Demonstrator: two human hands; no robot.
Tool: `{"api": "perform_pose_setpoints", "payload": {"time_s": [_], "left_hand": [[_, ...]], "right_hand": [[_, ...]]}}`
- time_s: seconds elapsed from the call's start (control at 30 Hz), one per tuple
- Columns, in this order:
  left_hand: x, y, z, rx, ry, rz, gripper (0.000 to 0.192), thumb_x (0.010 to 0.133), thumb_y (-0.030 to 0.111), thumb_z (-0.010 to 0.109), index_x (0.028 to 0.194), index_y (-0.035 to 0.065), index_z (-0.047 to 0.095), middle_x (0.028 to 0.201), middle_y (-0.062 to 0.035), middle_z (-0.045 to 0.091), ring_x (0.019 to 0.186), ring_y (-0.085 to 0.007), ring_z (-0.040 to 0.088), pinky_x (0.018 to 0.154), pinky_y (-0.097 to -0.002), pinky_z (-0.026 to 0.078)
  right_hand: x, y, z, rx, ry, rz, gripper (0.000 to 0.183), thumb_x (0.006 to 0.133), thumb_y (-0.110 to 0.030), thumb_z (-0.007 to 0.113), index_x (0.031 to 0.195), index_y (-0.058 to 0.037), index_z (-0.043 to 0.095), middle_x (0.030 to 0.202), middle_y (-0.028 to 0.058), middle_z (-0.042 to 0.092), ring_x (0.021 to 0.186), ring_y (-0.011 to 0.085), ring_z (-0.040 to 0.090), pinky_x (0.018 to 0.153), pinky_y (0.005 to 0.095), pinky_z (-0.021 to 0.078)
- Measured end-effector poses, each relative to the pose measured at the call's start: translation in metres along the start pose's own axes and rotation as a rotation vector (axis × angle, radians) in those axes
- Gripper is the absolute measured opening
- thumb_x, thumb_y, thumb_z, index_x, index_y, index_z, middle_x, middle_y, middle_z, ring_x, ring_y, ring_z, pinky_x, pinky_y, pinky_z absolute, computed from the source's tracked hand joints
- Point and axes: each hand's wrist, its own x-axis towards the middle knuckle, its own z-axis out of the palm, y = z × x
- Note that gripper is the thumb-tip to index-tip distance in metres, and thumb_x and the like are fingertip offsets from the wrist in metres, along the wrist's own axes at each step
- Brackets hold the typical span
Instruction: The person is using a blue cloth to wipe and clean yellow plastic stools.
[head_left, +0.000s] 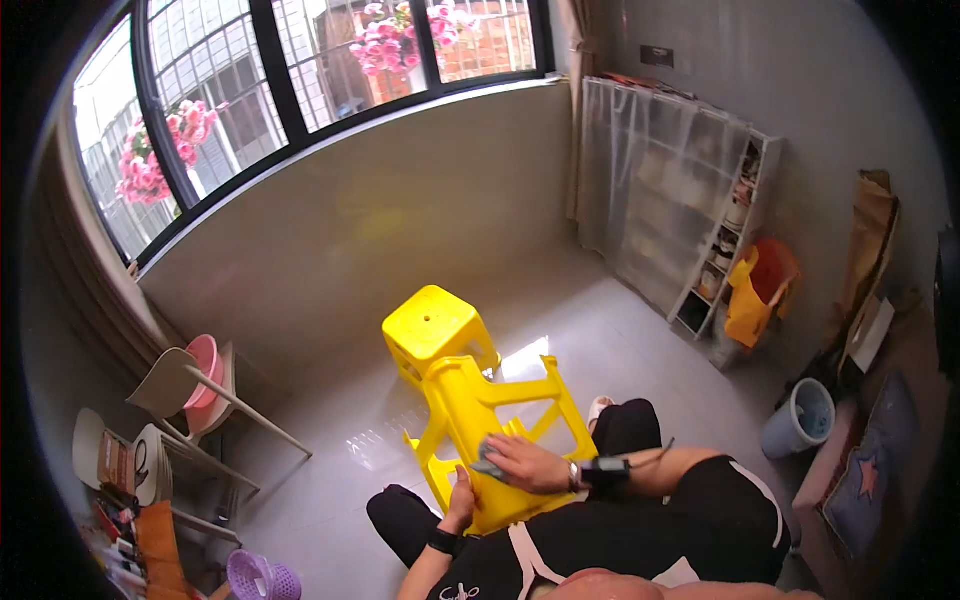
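Observation:
A yellow plastic stool (469, 409) lies tipped on its side between my knees, its legs spread away to the left and right. My left hand (463, 501) grips the stool's near left part, thumb upward. In my right hand (529, 465) is a bunched grey cloth (491, 459), pressed against the stool's side panel. Just beyond, a second yellow plastic stool (431, 322) stands upright on the floor, its square seat facing up. The tipped stool overlaps its near side and hides part of its legs.
At the left stand chairs (161, 465), one bearing a pink basin (204, 371). A purple basket (262, 576) is at the lower left. To the right are a plastic-covered shelf (660, 195), an orange bag (750, 300) and a grey-blue bin (799, 420). Tiled floor (322, 420) surrounds the stools.

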Motion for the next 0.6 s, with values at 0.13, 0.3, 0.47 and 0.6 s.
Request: {"api": "perform_pose_setpoints", "payload": {"time_s": [0.13,0.3,0.47,0.6], "left_hand": [[0.022,-0.016,-0.031,0.104,-0.045,-0.007,0.058,0.089,0.052,0.017,0.116,0.0094,0.045,0.091,-0.0032,0.057,0.072,-0.0103,0.054,0.06,-0.0205,0.043],[0.007,-0.01,-0.004,0.183,0.212,0.149,0.059,0.088,0.054,0.02,0.118,0.0093,0.043,0.084,-0.002,0.056,0.06,-0.0082,0.05,0.043,-0.0188,0.037],[-0.004,-0.01,0.004,0.202,0.204,0.145,0.059,0.087,0.055,0.024,0.093,0.0049,0.056,0.06,-0.002,0.052,0.045,-0.011,0.046,0.039,-0.0223,0.035],[-0.018,-0.004,0.006,0.345,0.229,0.135,0.059,0.087,0.054,0.028,0.084,0.0031,0.058,0.057,-0.0021,0.051,0.045,-0.0108,0.046,0.04,-0.0239,0.036]], "right_hand": [[0.06,0.036,0.014,-0.068,0.092,0.045,0.034,0.076,-0.009,0.052,0.109,-0.0004,0.045,0.111,0.0193,0.044,0.106,0.0364,0.042,0.086,0.041,0.0375],[0.044,0.005,0.014,0.07,0.067,-0.309,0.023,0.075,-0.004,0.053,0.096,0.0008,0.048,0.102,0.0191,0.046,0.1,0.0333,0.046,0.085,0.0378,0.04],[0.05,0.018,0.001,0.096,0.137,-0.2,0.024,0.076,-0.005,0.054,0.098,0.0009,0.048,0.109,0.0179,0.047,0.104,0.0314,0.048,0.089,0.0363,0.0399],[0.053,0.057,0.003,-0.126,0.401,0.002,0.028,0.077,-0.002,0.054,0.104,0.0028,0.05,0.112,0.0214,0.049,0.107,0.0337,0.048,0.092,0.0366,0.0389]]}}
